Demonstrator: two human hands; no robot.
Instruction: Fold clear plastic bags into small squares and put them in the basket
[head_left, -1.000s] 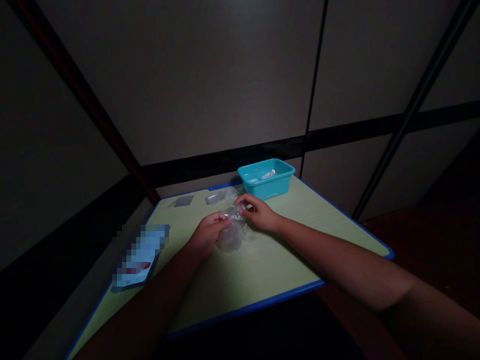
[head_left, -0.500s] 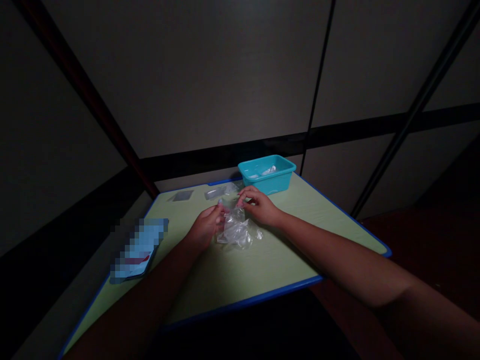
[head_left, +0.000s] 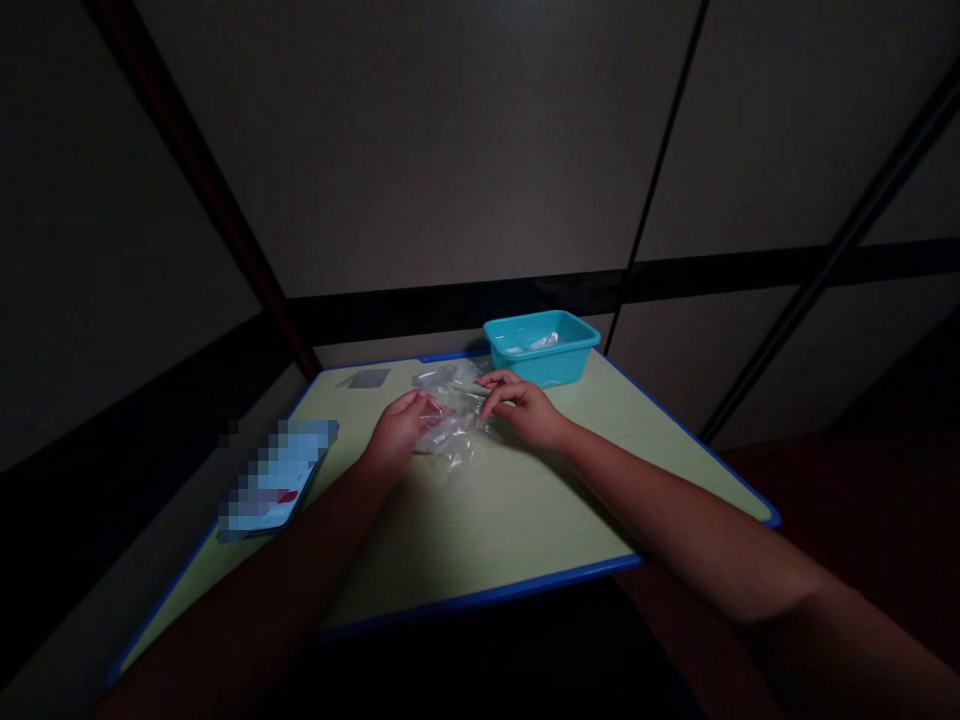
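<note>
A crumpled clear plastic bag (head_left: 456,430) is held between my two hands, just above the middle of the table (head_left: 480,540). My left hand (head_left: 403,430) grips its left side with thumb and fingers pressed together. On the right side, my right hand (head_left: 521,408) has its fingers curled and pinched at the bag's edge. Behind the bag lies another piece of clear plastic (head_left: 442,376), partly covered by it. Close behind my right hand stands a turquoise basket (head_left: 545,367) with some clear or white plastic inside.
A phone or tablet (head_left: 289,478) with a blurred bright screen lies at the table's left edge. A flat grey packet (head_left: 367,379) is at the back left. Dark wall panels rise behind the blue-edged table.
My left hand has moved slightly left and back, drawing the clear bag the same way. My right hand stays near the basket. The view has shifted a little.
</note>
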